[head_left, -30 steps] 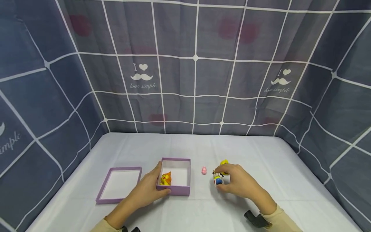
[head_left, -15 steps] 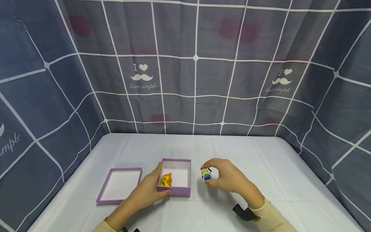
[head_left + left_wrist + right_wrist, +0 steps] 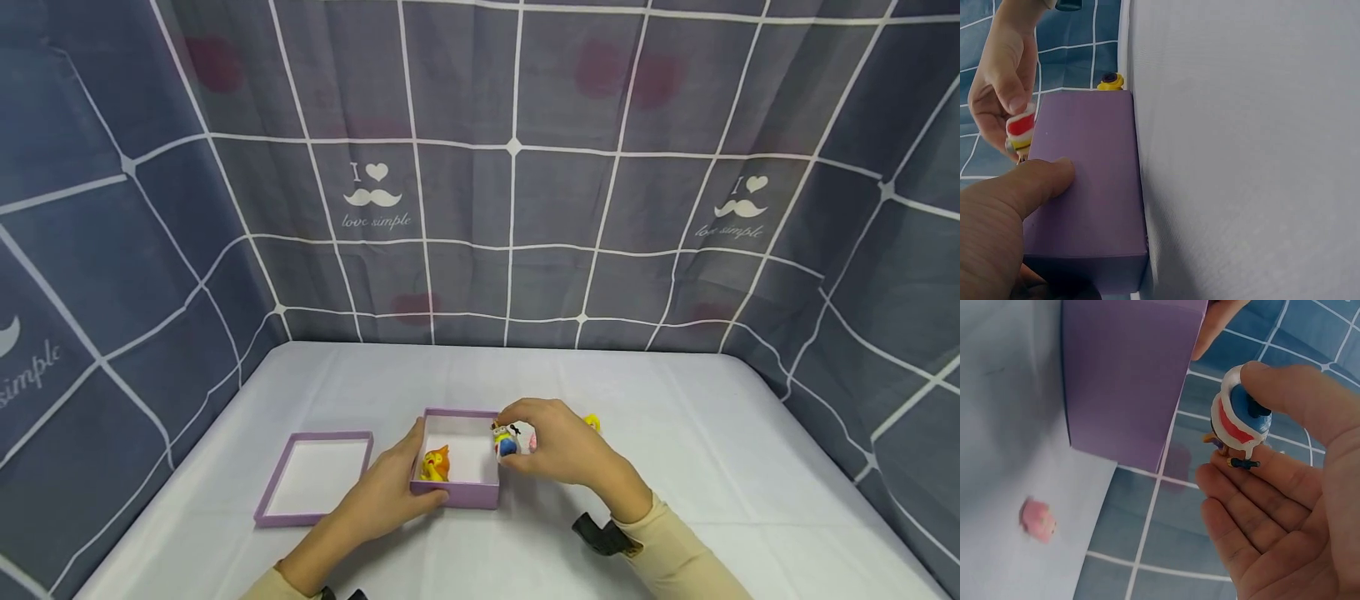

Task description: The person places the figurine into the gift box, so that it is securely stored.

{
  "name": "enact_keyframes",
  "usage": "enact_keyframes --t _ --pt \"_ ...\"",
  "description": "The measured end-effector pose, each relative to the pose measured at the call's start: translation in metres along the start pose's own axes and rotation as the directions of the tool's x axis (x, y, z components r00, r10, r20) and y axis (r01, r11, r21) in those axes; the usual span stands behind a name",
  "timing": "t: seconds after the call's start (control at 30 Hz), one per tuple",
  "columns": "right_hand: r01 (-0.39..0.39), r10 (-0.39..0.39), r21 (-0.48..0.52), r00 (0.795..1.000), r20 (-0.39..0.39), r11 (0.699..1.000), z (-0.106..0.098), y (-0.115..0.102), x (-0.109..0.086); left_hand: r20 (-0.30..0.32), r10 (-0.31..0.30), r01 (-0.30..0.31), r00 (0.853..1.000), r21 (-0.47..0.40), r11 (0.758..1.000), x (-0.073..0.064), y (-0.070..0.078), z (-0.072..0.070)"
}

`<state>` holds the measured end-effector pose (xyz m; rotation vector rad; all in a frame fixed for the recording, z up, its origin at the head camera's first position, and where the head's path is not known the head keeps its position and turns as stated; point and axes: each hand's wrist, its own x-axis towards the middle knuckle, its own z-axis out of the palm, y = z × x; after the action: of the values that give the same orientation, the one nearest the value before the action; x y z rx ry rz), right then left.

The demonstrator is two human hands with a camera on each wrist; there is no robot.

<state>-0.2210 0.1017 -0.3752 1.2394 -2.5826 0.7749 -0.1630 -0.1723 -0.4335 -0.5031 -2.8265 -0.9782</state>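
My left hand (image 3: 384, 487) grips the purple box (image 3: 467, 496), thumb on the front wall and fingers along the left side. Inside the box's near left corner sits a yellow and orange figurine (image 3: 435, 465); the white inside shows around it. At the box's right rim my right hand (image 3: 562, 443) pinches a small toy figurine (image 3: 506, 441) in yellow, blue, white and red between thumb and fingers. Its red and white back (image 3: 1235, 422) shows in the right wrist view, the other fingers spread below it. A pink figurine (image 3: 1039, 519) lies on the white cloth, mostly hidden behind that hand in the head view.
Left of the box lies the purple-rimmed lid (image 3: 318, 477), white inside up. A yellow figurine (image 3: 592, 422) shows behind my right hand, partly covered by it. The white-clothed table (image 3: 675, 392) ends at a blue-grey checked curtain (image 3: 465, 192).
My right hand has carried the small figurine leftward from beside the yellow figurine to the box's right rim, passing over the pink one. My left hand stays on the box.
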Motion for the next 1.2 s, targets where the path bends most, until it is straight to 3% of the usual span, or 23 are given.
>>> enact_keyframes --t 0.27,0.47,0.67,1.2 --pt "-0.016 0.016 -0.008 0.997 0.073 1.000 0.010 -0.007 0.017 -0.008 -0.026 0.026 1.000 -0.014 1.000 -0.002 0.002 -0.002" --pt "-0.047 0.049 -0.016 0.990 0.131 0.999 0.020 -0.010 0.028 -0.006 -0.019 0.019 1.000 -0.013 1.000 -0.003 0.002 -0.003" --pt "-0.030 0.034 -0.027 0.987 0.159 0.999 0.034 -0.008 0.036 -0.001 -0.016 0.016 1.000 -0.018 1.000 -0.001 0.001 0.000" --pt "0.015 0.049 -0.227 0.960 0.275 0.974 0.055 -0.015 0.050 0.017 -0.009 0.009 1.000 -0.009 1.000 0.000 0.002 -0.002"
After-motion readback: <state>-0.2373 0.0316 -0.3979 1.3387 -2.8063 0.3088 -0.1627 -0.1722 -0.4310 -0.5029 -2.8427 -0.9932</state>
